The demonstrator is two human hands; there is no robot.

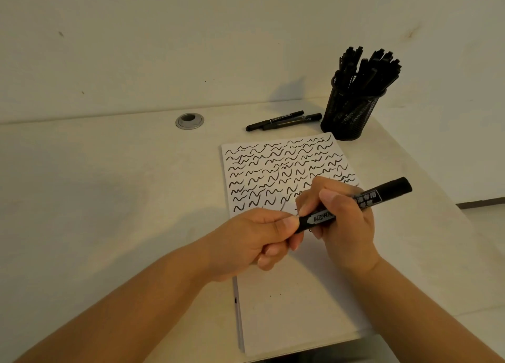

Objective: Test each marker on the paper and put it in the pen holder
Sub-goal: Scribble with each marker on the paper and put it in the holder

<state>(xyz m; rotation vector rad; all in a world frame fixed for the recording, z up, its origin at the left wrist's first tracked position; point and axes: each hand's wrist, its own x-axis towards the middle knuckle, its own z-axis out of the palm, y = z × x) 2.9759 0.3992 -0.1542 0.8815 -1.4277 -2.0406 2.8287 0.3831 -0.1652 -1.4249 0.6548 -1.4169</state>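
Marker [355, 203]: a thick black barrel with white print, held in both hands above the near part of the paper [287, 294]. The legible part of the label reads "AOWA", with the rest covered by the thumb; further along the barrel are white characters too blurred to read. The barrel lies tilted, with its blunt end pointing up and to the right of the paper.

Right hand [341, 220]: its grip is closed around the middle of the barrel, thumb on top, fingers wrapped beneath.

Left hand [254, 242]: its grip is pinched on the marker's left end, thumb and forefinger tight on it. Whether this end is a cap or the barrel itself cannot be told.

Paper: a white sheet on top of a thin stack, lying on the desk [109, 198]. Its far half is covered with rows of short black wavy test strokes; its near half is almost blank, with a few small dots.

Pen holder [349, 108]: a black mesh cup standing just beyond the paper's far right corner, filled with upright black markers.

Two loose markers [281, 121]: thin, black, lying side by side on the desk just beyond the paper's far edge, left of the pen holder.

Cable grommet [189, 120]: a grey round fitting set in the desk, beyond the paper's far left corner.
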